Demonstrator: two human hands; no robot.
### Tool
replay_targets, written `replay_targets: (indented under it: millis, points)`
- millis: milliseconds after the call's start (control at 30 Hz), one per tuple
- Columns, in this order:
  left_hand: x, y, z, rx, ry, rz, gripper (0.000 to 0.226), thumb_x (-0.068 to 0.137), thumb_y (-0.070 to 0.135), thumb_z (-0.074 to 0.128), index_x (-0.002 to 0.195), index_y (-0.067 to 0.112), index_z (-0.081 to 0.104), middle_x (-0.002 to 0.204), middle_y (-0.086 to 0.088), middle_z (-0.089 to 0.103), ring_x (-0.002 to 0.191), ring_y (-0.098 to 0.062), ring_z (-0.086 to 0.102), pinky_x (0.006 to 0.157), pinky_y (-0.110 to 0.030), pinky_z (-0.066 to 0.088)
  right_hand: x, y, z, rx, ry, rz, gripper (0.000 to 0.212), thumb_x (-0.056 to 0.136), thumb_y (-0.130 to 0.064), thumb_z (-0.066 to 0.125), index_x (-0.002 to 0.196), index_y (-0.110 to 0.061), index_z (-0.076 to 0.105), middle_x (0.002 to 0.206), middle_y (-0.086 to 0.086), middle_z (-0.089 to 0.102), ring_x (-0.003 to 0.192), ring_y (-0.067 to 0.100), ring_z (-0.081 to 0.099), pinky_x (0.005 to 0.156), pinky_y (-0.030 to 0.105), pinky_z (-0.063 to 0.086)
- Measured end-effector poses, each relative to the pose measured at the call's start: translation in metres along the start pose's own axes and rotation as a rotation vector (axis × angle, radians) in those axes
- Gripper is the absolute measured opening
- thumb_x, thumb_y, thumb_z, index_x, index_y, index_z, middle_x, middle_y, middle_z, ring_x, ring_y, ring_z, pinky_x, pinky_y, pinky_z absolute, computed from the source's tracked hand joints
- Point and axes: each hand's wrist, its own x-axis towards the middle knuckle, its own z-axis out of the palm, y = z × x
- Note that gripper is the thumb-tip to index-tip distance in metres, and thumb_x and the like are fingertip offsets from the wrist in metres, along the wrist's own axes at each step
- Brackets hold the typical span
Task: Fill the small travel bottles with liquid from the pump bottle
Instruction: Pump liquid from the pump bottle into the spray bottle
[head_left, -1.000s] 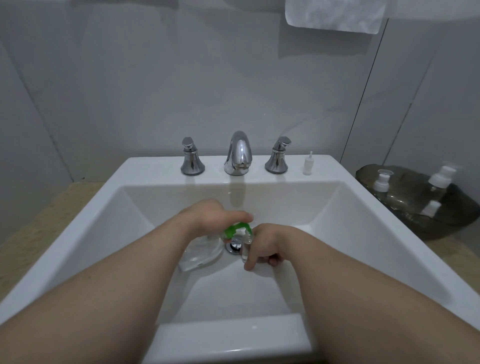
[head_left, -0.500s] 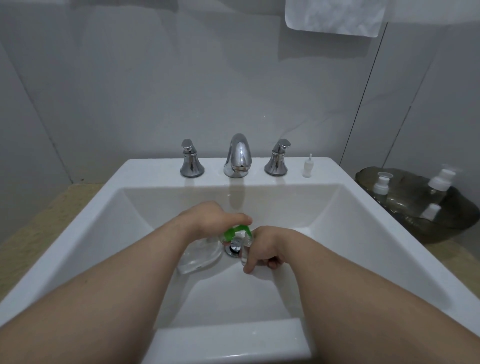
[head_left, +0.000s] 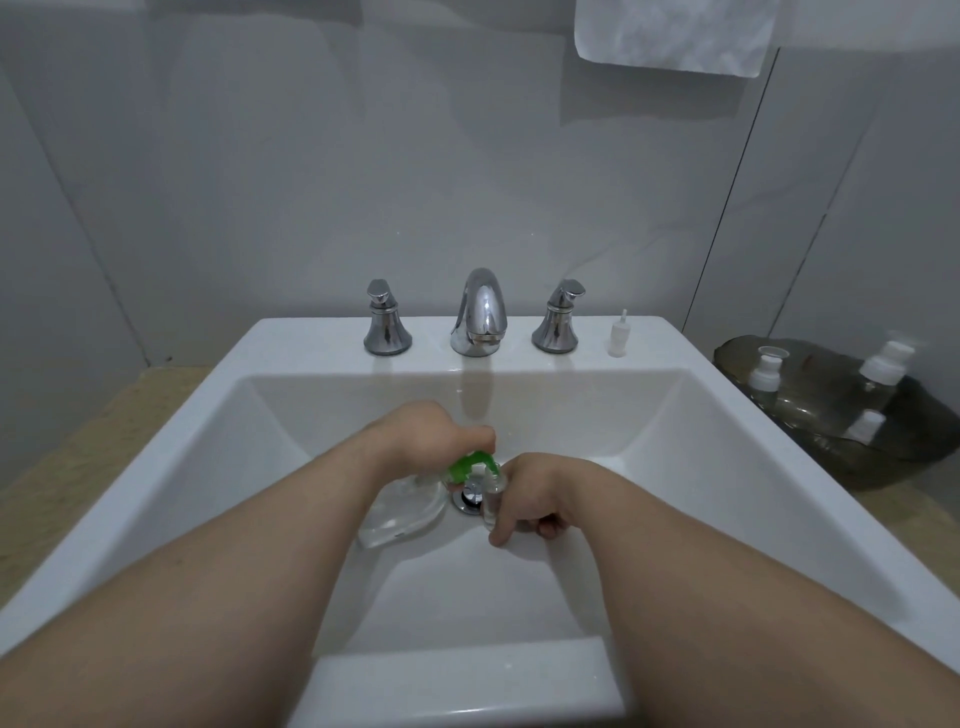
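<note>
Down in the white sink basin (head_left: 649, 467), a clear pump bottle (head_left: 402, 512) with a green pump head (head_left: 470, 464) stands over the drain area. My left hand (head_left: 434, 434) covers the pump top, fingers pressed on it. My right hand (head_left: 532, 496) grips a small clear travel bottle (head_left: 492, 496), uncapped, held upright with its mouth just under the green spout. How much liquid is in the small bottle cannot be told.
Chrome faucet (head_left: 480, 312) and two handles (head_left: 387, 325) (head_left: 556, 317) sit on the sink's back ledge, with a small white pump cap (head_left: 618, 338) beside them. A dark glass tray (head_left: 831, 415) at right holds other small bottles with white caps (head_left: 766, 369). A white towel (head_left: 675, 31) hangs above.
Both hands stay in place over the drain; the view has shifted slightly. The left hand keeps pressing on the green pump head.
</note>
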Motion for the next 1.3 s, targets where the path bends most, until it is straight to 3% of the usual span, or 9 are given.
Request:
replay_targets:
  millis: [200,400,500,633,733,867,1067,1200,1300]
  points:
    - [-0.002,0.000,-0.001,0.015,-0.002,-0.007,0.062,0.069,0.075,0.074,0.066,0.013,0.067,0.063,-0.001,0.058,0.060,-0.022,0.053,0.062,-0.030,0.040,0.001,0.000,0.001,0.006,0.008,0.030,0.026,0.073,-0.009,0.085,0.089,-0.015,0.066,0.077,0.009,0.053,0.076,0.026,0.046,0.059,0.033,0.038]
    - [-0.002,0.001,0.000,-0.006,-0.027,0.020,0.045,0.070,0.058,0.072,0.060,0.014,0.065,0.061,-0.002,0.060,0.057,-0.021,0.048,0.060,-0.029,0.040,-0.001,0.000,-0.001,0.001,0.009,0.019,0.023,0.079,-0.005,0.081,0.082,-0.014,0.060,0.067,0.007,0.048,0.068,0.024,0.042,0.053,0.029,0.034]
    - [-0.001,-0.001,0.000,-0.002,-0.014,0.014,0.049,0.059,0.065,0.069,0.058,0.016,0.067,0.061,0.000,0.062,0.058,-0.022,0.051,0.061,-0.029,0.041,-0.001,0.001,0.001,0.009,0.009,0.019,0.026,0.079,-0.004,0.081,0.075,-0.015,0.057,0.067,0.007,0.047,0.071,0.025,0.042,0.053,0.028,0.034]
    - [0.000,-0.002,-0.001,0.017,-0.009,0.000,0.060,0.060,0.076,0.071,0.062,0.016,0.067,0.062,-0.001,0.060,0.059,-0.022,0.053,0.062,-0.030,0.042,-0.001,-0.001,0.000,-0.006,0.022,0.025,0.024,0.077,-0.006,0.082,0.084,-0.013,0.060,0.068,0.008,0.049,0.067,0.024,0.043,0.053,0.029,0.036]
    - [-0.001,0.000,0.000,0.019,-0.012,0.006,0.058,0.057,0.072,0.069,0.061,0.015,0.069,0.061,-0.001,0.064,0.058,-0.023,0.053,0.063,-0.030,0.043,0.000,-0.001,0.000,-0.016,0.022,0.024,0.024,0.079,-0.006,0.081,0.085,-0.014,0.060,0.067,0.007,0.048,0.063,0.022,0.042,0.053,0.028,0.035]
    - [-0.002,0.000,-0.001,0.005,0.017,0.011,0.047,0.063,0.063,0.069,0.056,0.017,0.065,0.055,0.001,0.060,0.056,-0.023,0.049,0.061,-0.030,0.040,-0.002,-0.001,-0.001,-0.015,0.003,0.008,0.024,0.081,-0.004,0.079,0.082,-0.016,0.058,0.066,0.006,0.047,0.063,0.022,0.041,0.053,0.029,0.034]
    - [-0.003,-0.002,-0.002,-0.003,0.005,0.010,0.062,0.067,0.075,0.076,0.059,0.015,0.062,0.055,-0.001,0.056,0.056,-0.022,0.051,0.062,-0.031,0.040,-0.003,-0.002,0.000,-0.030,0.016,0.007,0.023,0.079,-0.007,0.082,0.088,-0.015,0.063,0.076,0.008,0.052,0.077,0.026,0.047,0.058,0.032,0.038]
    - [-0.005,-0.004,-0.007,-0.033,0.004,0.015,0.069,0.066,0.081,0.075,0.064,0.012,0.070,0.054,-0.001,0.059,0.054,-0.020,0.051,0.062,-0.030,0.041,-0.006,-0.002,-0.001,-0.046,0.011,-0.007,0.022,0.081,-0.007,0.080,0.082,-0.015,0.060,0.071,0.008,0.050,0.072,0.026,0.046,0.056,0.031,0.037]
    - [-0.006,-0.005,-0.009,-0.096,0.004,0.029,0.062,0.073,0.075,0.075,0.061,0.014,0.073,0.053,0.003,0.064,0.048,-0.015,0.048,0.060,-0.029,0.040,-0.006,-0.001,-0.002,-0.043,0.011,-0.005,0.026,0.080,-0.006,0.081,0.076,-0.017,0.057,0.069,0.008,0.050,0.069,0.025,0.045,0.054,0.030,0.037]
